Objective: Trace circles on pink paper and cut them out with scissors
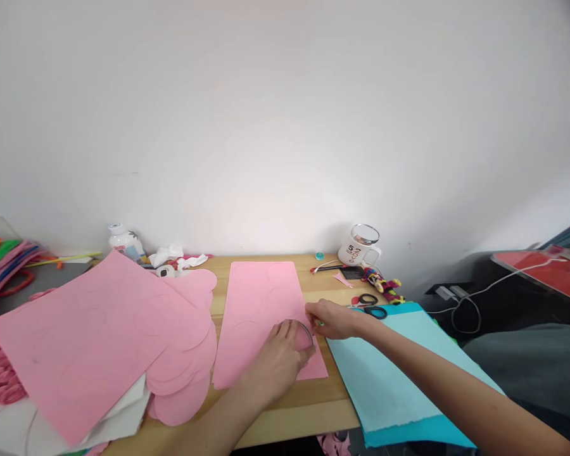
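A pink sheet of paper (251,304) with faint round outlines lies flat on the wooden table. My left hand (282,354) presses a thin round ring (308,330) onto its lower right part, fingers curved about the rim. Close to the ring's right side, my right hand (330,318) is closed in a pinch on a slim pen, mostly hidden by the fingers; only a small green bit shows. Scissors (375,310) with black handles lie beyond my right wrist. Under my right forearm is a light blue sheet (384,373) on a brighter blue one.
Left stand pink cut-out circles (185,392), another marked pink sheet (95,342), a white bottle (125,242) and colourful craft stems (4,266). At the back right are a white mug (354,250), a small figure (382,285) and a white cable (508,278). A wall closes the back.
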A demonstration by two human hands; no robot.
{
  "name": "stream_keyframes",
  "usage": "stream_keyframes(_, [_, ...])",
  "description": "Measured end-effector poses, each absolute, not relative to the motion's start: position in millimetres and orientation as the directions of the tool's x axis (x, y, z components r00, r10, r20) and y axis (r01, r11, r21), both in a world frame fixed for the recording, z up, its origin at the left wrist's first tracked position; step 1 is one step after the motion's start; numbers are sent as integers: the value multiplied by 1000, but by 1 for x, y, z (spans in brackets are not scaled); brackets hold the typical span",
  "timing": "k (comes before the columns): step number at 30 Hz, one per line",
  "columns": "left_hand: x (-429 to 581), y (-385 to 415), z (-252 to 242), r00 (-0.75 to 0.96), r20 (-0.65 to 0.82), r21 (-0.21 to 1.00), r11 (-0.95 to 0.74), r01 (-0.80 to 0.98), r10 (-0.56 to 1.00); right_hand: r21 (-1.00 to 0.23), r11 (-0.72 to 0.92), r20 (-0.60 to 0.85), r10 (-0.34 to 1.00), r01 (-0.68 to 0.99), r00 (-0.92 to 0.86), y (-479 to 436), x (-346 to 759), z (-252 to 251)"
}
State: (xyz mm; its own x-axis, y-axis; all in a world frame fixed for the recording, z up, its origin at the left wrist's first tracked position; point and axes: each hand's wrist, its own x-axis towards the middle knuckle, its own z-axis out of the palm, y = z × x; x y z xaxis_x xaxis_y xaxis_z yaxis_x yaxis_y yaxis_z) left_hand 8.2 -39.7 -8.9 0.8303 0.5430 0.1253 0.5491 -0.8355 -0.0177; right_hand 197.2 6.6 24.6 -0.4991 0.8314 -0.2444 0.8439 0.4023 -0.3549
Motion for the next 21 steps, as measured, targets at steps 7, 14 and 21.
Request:
stream_keyframes(7, [12,-35,-1,796,58,114,-796,594,602,-458,51,-221,961,888,-169,-10,197,10])
stream_keyframes(14, [14,-33,7,777,-21,166,-765,623,629,-541,-144,-263,965,829,-4,-11,190,0])
stream_keyframes(21, [13,-29,17,780,-115,167,-762,626,615,-577,-216,-344,939,787,6,-10,186,-1])
